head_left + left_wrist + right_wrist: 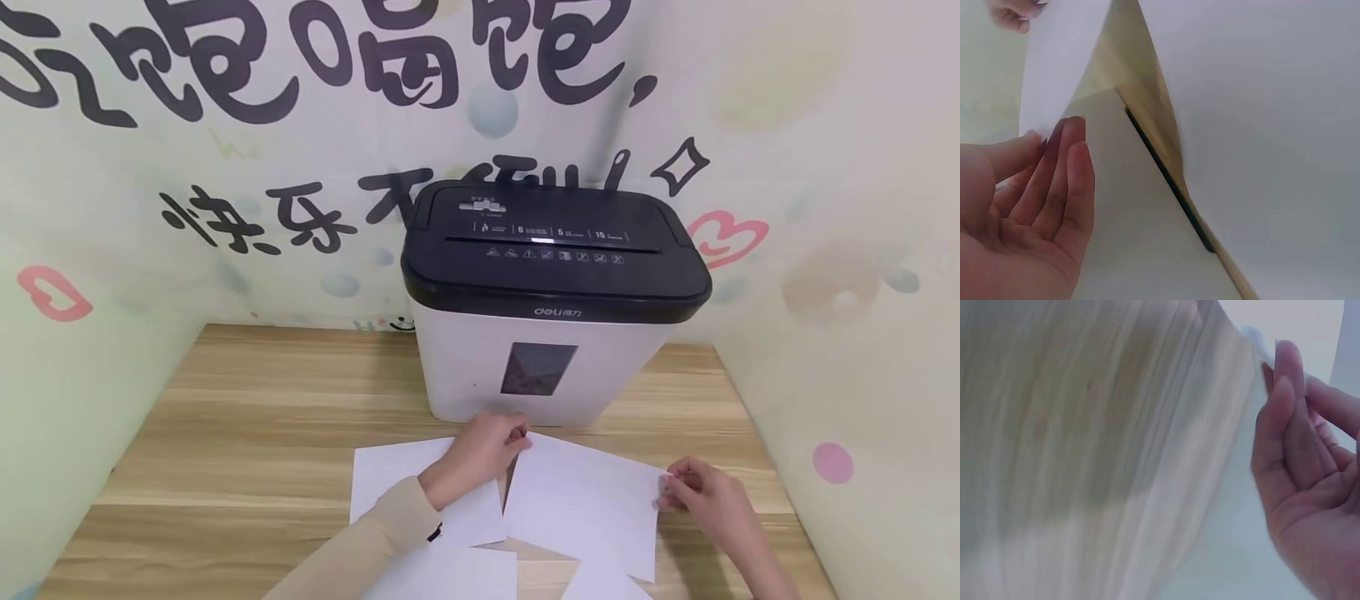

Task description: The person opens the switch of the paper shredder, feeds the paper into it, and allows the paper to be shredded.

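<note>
Both of my hands hold a white sheet of paper [585,504] by its upper corners, just in front of a paper shredder [450,358]. My left hand [480,454] pinches the left corner between thumb and fingertips; the left wrist view shows this grip on the paper [1066,56]. On the other side, my right hand [705,500] pinches the right corner, and in the right wrist view the fingers [1288,359] meet at the sheet's edge. The sheet looks raised and tilted above the table. The shredder has a black top with a long feed slot [555,243].
Another white sheet [382,475] lies under my left forearm. Two more sheets, one at front left [465,575] and one at front right [600,583], are cut off by the frame's bottom. The wooden table [255,400] meets patterned walls [847,333] at the back and sides.
</note>
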`<state>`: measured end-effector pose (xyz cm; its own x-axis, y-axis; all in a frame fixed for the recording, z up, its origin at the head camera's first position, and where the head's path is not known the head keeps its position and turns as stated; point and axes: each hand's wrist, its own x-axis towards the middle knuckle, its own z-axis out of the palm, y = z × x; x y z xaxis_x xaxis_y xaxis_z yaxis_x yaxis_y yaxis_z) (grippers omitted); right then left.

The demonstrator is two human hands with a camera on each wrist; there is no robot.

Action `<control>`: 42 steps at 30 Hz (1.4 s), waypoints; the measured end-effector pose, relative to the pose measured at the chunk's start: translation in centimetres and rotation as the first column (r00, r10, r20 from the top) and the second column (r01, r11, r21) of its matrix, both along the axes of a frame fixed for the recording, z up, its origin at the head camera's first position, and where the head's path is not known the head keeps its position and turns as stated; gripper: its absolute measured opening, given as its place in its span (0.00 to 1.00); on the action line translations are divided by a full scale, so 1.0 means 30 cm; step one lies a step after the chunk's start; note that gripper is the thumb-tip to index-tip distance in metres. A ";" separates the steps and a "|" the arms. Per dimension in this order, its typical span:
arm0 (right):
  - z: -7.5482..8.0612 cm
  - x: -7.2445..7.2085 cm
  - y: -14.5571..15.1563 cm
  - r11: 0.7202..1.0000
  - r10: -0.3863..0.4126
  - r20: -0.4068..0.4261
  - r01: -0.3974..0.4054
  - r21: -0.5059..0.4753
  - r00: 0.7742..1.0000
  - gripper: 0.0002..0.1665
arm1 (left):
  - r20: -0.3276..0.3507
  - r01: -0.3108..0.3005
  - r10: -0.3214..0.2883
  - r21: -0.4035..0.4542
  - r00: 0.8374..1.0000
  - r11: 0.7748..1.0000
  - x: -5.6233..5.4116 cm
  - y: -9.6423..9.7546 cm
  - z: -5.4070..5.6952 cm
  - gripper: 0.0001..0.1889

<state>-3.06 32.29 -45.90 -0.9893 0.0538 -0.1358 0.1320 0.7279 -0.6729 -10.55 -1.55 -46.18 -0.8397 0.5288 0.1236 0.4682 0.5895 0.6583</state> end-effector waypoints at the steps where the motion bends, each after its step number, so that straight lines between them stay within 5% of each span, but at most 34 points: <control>1: -0.004 0.002 0.000 0.998 -0.010 -0.003 0.010 -0.060 1.000 0.06 | 0.030 0.000 -0.001 0.039 1.000 0.999 0.001 -0.003 -0.003 0.02; 6: -0.028 0.018 0.006 0.967 -0.054 -0.039 0.042 -0.250 0.998 0.08 | 0.196 -0.003 -0.032 0.174 0.980 0.985 0.010 -0.018 -0.017 0.03; 13: -0.010 0.014 -0.002 0.978 -0.079 -0.002 0.077 -0.196 0.997 0.15 | 0.225 -0.060 0.007 0.232 0.974 0.971 0.015 -0.047 -0.001 0.03; 18: 0.087 -0.009 -0.041 0.979 -0.097 -0.007 0.094 -0.184 0.995 0.17 | 0.174 -0.089 0.039 0.290 0.984 0.953 0.037 -0.102 0.098 0.03; 22: 0.206 -0.019 -0.071 0.976 -0.019 -0.137 -0.011 -0.216 0.990 0.12 | 0.142 -0.129 0.085 0.343 0.986 0.930 0.062 -0.141 0.211 0.03; 28: 0.363 -0.016 -0.107 0.891 0.122 -0.292 -0.234 -0.389 0.949 0.04 | 0.047 -0.124 0.116 0.491 0.992 0.862 0.078 -0.190 0.366 0.03; 31: 0.417 -0.019 -0.136 0.873 0.105 -0.354 -0.257 -0.415 0.929 0.07 | -0.038 -0.095 0.133 0.507 0.990 0.856 0.078 -0.211 0.427 0.04; 38: 0.479 -0.049 -0.210 0.912 0.107 -0.425 -0.259 -0.318 0.899 0.06 | -0.096 -0.106 0.172 0.478 0.980 0.872 0.077 -0.251 0.479 0.05; 42: 0.496 -0.061 -0.230 0.880 0.118 -0.491 -0.320 -0.351 0.863 0.08 | -0.128 -0.122 0.198 0.447 0.972 0.886 0.078 -0.281 0.503 0.05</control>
<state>-4.88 25.37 -31.02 -0.9243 -0.1318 0.3581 -0.3815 0.3470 -0.8568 -8.22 -9.99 -31.10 -0.8556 0.2509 0.4528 0.5158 0.3396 0.7865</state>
